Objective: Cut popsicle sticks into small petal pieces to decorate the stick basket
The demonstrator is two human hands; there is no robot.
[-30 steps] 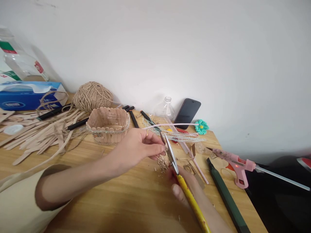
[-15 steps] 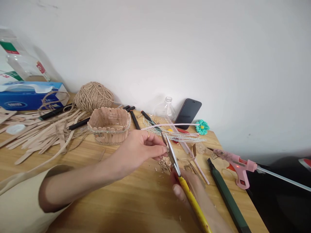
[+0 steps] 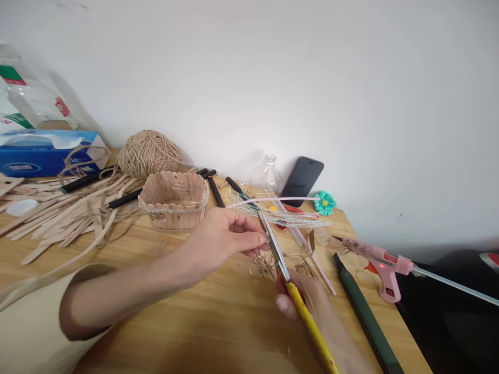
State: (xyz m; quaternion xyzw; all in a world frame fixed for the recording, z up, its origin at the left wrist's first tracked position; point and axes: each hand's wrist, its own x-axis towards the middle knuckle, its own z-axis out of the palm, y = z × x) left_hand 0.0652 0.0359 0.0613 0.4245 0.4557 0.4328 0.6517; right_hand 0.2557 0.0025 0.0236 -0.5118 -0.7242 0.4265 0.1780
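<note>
My left hand [image 3: 230,234] is closed in a pinch over the middle of the table, its thumb and fingertips around something small and pale that I cannot make out. A pair of scissors [image 3: 277,253] with a yellow handle is gripped in my right hand [image 3: 300,298], lower right. Its slightly parted blades point up and away, touching or very near the left fingertips. Behind the left hand stretches a thin pink stick [image 3: 280,199]; one end meets a teal flower [image 3: 324,203], the other passes behind the hand.
A basket of wooden sticks [image 3: 173,200] stands left of centre, near a twine ball [image 3: 150,154] and loose craft sticks [image 3: 66,223]. Glittery strands [image 3: 288,218], a phone [image 3: 303,179] and a clear bottle [image 3: 268,174] are behind. A pink glue gun [image 3: 384,265] and dark green bar [image 3: 364,311] lie right.
Both hands and the scissors hold nearly the same place. The scissor blades have shifted very slightly left, and the view has turned a little.
</note>
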